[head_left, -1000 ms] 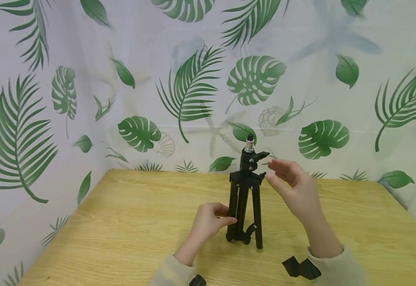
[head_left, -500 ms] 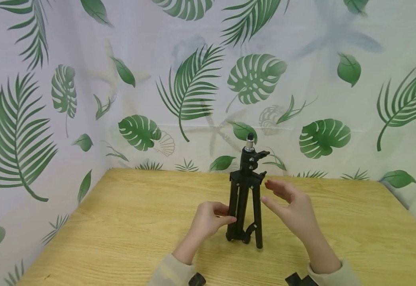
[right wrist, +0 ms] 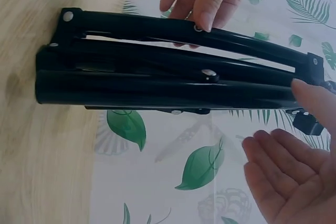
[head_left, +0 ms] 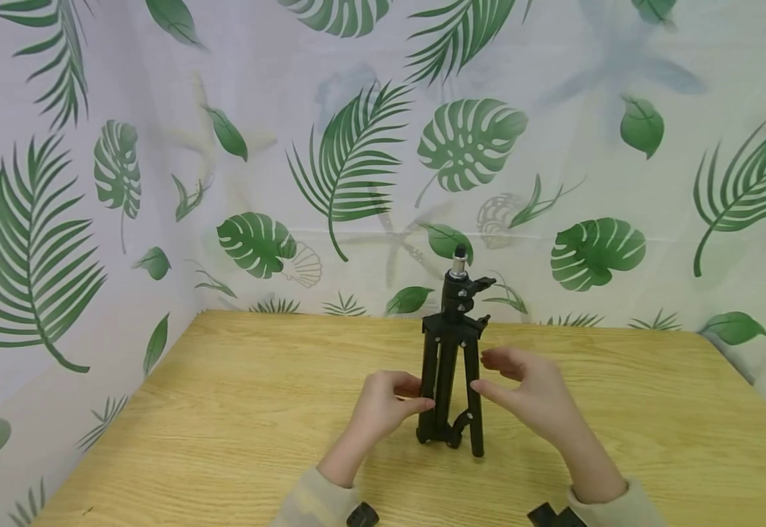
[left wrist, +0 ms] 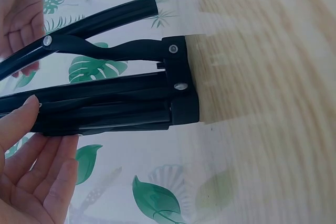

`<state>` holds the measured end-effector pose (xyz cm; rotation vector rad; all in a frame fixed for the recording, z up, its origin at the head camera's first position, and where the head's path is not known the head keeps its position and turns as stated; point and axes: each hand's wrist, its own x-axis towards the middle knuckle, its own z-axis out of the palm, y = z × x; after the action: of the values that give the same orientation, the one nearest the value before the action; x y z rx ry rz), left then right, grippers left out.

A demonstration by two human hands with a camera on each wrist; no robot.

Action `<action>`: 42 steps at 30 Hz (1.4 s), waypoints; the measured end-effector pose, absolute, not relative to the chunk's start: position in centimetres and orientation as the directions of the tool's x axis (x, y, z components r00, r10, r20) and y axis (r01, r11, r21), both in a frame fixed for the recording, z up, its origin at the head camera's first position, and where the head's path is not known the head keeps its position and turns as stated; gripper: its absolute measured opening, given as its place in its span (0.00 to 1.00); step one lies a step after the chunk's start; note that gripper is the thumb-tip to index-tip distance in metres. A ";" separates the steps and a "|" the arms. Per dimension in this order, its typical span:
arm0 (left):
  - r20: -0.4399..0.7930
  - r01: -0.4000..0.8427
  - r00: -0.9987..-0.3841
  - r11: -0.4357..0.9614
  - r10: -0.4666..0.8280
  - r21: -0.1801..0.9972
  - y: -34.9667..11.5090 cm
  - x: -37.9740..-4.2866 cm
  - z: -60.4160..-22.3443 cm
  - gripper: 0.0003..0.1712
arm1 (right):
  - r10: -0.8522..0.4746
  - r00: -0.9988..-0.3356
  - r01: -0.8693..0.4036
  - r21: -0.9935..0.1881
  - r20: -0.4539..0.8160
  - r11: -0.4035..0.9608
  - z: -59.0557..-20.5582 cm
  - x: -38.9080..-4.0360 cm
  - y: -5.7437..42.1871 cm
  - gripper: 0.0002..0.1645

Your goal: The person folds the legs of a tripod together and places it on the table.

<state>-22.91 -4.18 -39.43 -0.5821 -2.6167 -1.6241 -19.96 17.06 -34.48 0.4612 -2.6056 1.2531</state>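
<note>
The black tripod (head_left: 447, 373) stands upright between the two hands, its smooth, glossy tubular legs drawn nearly together. The left hand (head_left: 379, 410) pinches one leg, thumb in front and fingers behind. The right hand (head_left: 534, 395) faces the opposite leg with fingers loosely curved and thumb set apart from them; its thumb tip overlaps that leg, though whether it presses cannot be told. Above both sets of fingertips, a shiny silver metal stud (head_left: 459, 265) tops the column, over stubby black levers (head_left: 484, 284). Below the fingers spreads the pale yellow wood-grain tabletop (head_left: 244, 410); beyond them hangs white cloth (head_left: 238, 66) printed with green leaves.

The left wrist camera alone lays bare, past the left fingertips, a wavy flat strut (left wrist: 121, 51) running into a blocky foot bracket (left wrist: 185, 103) with round metal rivets. The right wrist camera shows a small rivet (right wrist: 198, 28) beside the left thumb, hidden from the head view, and the right palm turned up beneath the tube.
</note>
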 end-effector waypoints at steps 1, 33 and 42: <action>0.202 0.317 -0.930 0.392 0.307 0.863 -4.2 -22.9 -39.4 0.14 | -0.202 -0.934 -0.355 -0.715 0.294 0.602 -34.5 -20.1 17.1 0.27; 0.216 0.332 -0.924 0.379 0.316 0.864 -4.3 -22.9 -39.7 0.12 | -0.309 -0.937 -0.339 -0.633 0.162 0.696 -35.8 -20.4 16.0 0.07; 0.221 0.340 -0.920 0.380 0.323 0.861 -4.2 -22.9 -39.7 0.12 | -0.269 -0.946 -0.321 -0.628 0.180 0.709 -36.1 -20.5 15.7 0.06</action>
<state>-22.91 -4.24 -39.68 -0.6233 -2.5961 -1.6252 -20.54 15.71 -36.07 0.4902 -2.8347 1.0632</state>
